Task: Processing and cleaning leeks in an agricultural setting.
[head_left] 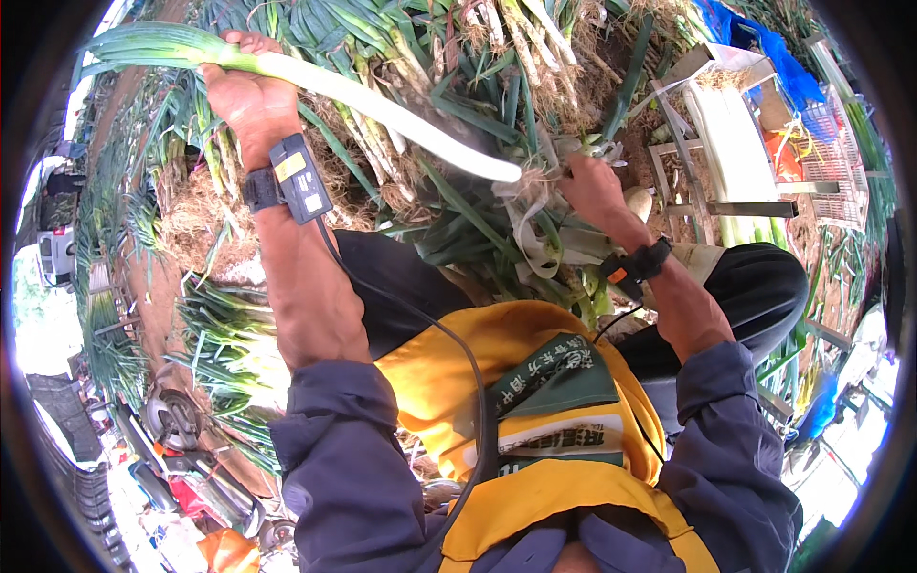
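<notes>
Head view: in the closed grip of the left hand [250, 91], one long leek with smooth white shaft and green leaves [392, 112], held where the white part turns to green. Leaves pointing to the far left, white root end sloping toward the right hand [594, 191]. With fingers curled, just beside this root end, near pale, thin, torn leek skins [525, 229]; not possible to tell if gripping them or only touching.

Under and beyond the held leek, on the brown soil ground [143, 277], many bundles of unpeeled leeks with hairy roots [535, 57]. To the left of the lap, one more heap of leeks with bright green leaves [229, 329].

On the right, in a low, narrow rack of wooden bars [755, 209], white-shafted leeks [721, 138] laid lengthwise, with greens reaching past the near edge of the rack. Beyond the far right corner of it, a crumpled blue plastic sheet [764, 48]; beside its right edge, a pale plastic crate with grid walls [845, 162].

Strapped on the left wrist, a flat black box with yellow label [301, 179]; over the body, a yellow apron with dark green patch [449, 358].
</notes>
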The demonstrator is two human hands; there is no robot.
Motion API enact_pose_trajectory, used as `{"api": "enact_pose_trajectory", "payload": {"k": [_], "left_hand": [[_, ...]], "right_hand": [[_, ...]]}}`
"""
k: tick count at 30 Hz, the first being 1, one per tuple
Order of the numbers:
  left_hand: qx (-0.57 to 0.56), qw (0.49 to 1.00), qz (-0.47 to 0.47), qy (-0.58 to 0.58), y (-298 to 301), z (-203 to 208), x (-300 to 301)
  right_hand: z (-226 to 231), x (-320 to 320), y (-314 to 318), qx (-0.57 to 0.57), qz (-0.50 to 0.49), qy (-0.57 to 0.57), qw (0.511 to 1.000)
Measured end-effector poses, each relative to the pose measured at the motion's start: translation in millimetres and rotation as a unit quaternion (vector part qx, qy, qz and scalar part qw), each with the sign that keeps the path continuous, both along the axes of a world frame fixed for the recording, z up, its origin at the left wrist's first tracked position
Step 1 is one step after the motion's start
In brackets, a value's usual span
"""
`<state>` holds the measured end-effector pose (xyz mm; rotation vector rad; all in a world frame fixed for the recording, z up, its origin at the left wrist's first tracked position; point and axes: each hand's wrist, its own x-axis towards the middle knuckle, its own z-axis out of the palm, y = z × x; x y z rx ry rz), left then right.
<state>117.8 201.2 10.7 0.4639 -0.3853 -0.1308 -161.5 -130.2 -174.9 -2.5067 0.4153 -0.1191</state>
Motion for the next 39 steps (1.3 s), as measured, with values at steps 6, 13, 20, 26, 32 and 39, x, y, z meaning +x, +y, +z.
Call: {"api": "enact_pose_trajectory", "payload": {"k": [6,13,20,26,32,39], "left_hand": [[0.035,0.997,0.063,-0.014,7,1,-1],[0.106,0.970,0.206,0.079,-13,1,-7],[0.094,0.966,0.226,0.084,-14,-1,-11],[0.111,0.966,0.226,0.060,-23,-3,-15],[0.088,0.974,0.202,0.056,-18,-6,-12],[0.062,0.990,0.117,0.050,-20,-6,-11]], "right_hand": [[42,-10,1,-0.066,0.133,-0.015,0.989],[112,40,81,0.027,0.171,-0.205,0.963],[106,54,102,0.079,0.194,-0.201,0.957],[104,56,101,0.035,0.202,-0.168,0.964],[101,55,103,0.017,0.189,-0.203,0.961],[98,56,95,0.041,0.182,-0.201,0.962]]}}
